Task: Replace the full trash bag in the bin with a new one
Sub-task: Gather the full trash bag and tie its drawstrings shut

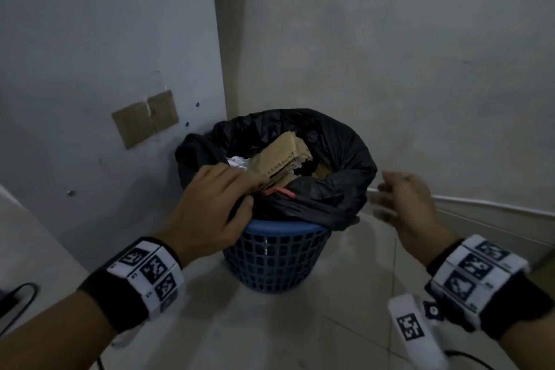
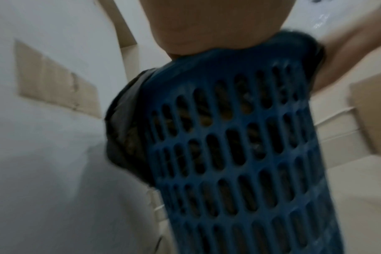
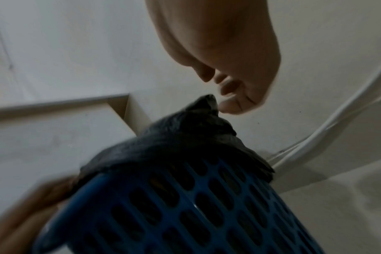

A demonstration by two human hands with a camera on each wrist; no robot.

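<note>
Black trash bag sits in the blue bin in the far corner, packed with cardboard. Your left hand pinches the near-left hem; your right hand hovers just beside the right edge, fingers loose. Gather the hem evenly before lifting. Walls crowd left and far; room lies near and right.

L hand grips black bag at near rim; R hand just right of bag, fingers loose.
</note>
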